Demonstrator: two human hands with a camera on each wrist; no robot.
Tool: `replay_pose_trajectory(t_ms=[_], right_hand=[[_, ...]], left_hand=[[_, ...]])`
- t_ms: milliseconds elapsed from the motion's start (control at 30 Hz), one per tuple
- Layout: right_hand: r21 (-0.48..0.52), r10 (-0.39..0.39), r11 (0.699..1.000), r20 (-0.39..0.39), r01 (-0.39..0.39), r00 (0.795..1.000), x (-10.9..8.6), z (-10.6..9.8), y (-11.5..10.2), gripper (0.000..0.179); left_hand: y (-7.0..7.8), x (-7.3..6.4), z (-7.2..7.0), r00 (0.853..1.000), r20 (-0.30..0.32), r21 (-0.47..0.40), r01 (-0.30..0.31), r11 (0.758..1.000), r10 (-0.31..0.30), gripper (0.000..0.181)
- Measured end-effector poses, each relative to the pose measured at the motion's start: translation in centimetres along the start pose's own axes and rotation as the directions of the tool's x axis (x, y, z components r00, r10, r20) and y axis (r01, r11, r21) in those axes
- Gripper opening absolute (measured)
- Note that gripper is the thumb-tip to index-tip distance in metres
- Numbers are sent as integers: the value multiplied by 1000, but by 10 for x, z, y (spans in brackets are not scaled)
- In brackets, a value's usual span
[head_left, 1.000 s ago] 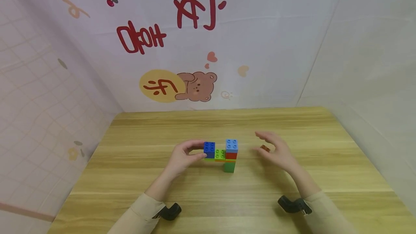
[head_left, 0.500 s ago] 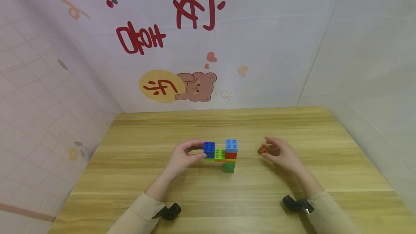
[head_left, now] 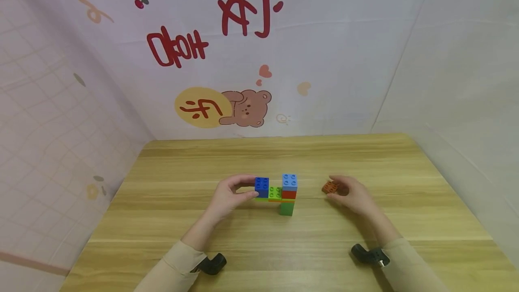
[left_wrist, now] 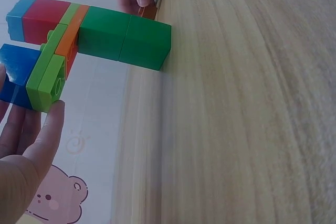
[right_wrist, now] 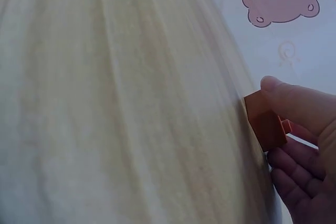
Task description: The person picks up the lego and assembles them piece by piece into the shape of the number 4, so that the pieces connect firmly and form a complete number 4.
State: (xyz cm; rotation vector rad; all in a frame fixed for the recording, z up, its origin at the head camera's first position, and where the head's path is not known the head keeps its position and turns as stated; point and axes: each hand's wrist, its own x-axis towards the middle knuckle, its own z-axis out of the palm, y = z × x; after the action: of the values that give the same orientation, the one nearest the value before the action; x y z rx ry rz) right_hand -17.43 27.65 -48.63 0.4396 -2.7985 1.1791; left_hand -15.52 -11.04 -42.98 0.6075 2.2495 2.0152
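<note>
Upright on the table stands a toy brick structure: green bricks at the base, a red brick and a light blue brick on top. A lime green arm juts left, with an orange piece under it and a dark blue brick on its end. My left hand holds that end, thumb and fingers around the blue brick. To the right, my right hand pinches a brown brick at the table surface; the brick's studs show in the head view.
The wooden table meets a printed white cloth at its back edge. A black wrist device sits on the left wrist, another device on the right.
My right hand has drawn back to the right and its fingers have closed on the brown brick, which shows more fully. The left hand and structure stay in place.
</note>
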Motion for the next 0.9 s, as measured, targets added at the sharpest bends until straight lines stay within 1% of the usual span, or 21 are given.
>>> replay_pose_trajectory(t_ms=[133,333,433,667,800,900], right_hand=[[11,23,1000,7,-24,1000,-1,1,1,61],[30,32,999,-1,-31,1000,-3,3,3,60],[23,30,999,-10,-30,999,-3,4,4,56],[10,13,1000,-27,-13,1000,-4,5,3,39],[35,23,999,-24,-22,999,-6,5,3,39],[49,27,998,-24,-26,999,-8,4,3,39]], left_hand=[[0,0,0,1000,2,1,-2,1000,2,36],[0,0,0,1000,1,-9,1,1000,-1,36],[0,0,0,1000,0,-5,8,1000,-8,36],[0,0,-1,1000,6,-13,12,1000,-12,36],[0,-1,-1,1000,10,-26,14,1000,-14,36],[1,-1,0,1000,9,-19,14,1000,-14,36]])
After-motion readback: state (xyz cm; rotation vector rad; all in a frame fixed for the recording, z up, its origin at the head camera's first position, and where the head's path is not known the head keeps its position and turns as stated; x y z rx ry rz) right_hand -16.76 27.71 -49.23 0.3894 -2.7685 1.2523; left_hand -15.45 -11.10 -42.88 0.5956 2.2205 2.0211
